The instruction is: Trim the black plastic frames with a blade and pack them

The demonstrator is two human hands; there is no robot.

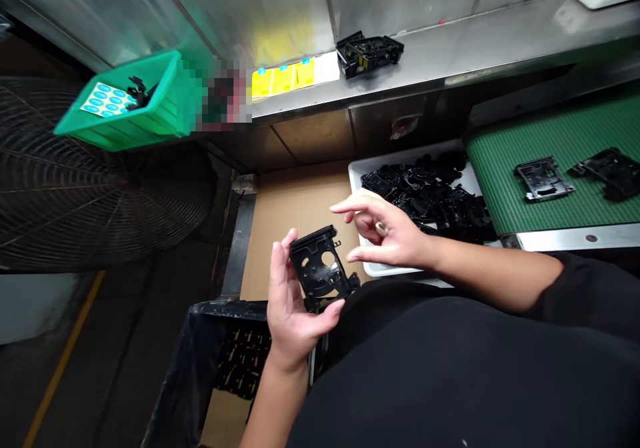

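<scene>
A black plastic frame part [320, 265] with round cut-outs rests in my left hand [295, 301], its edges held between the fingers and the thumb. To the right of it my right hand [385, 231] hangs in the air, thumb and index finger apart, touching nothing. A ring shows on one of its curled fingers. Behind that hand stands a white tray [356, 176] heaped with black plastic parts [425, 188]. Brown cardboard [280, 215] lies under and beyond the held part.
Two black parts lie on a green conveyor belt [505, 168] at right. A green bin [145, 125], yellow labels [283, 80] and a black assembly [370, 55] sit on the metal ledge [450, 55]. A large fan [100, 188] stands left; a dark crate [185, 355] holds parts below.
</scene>
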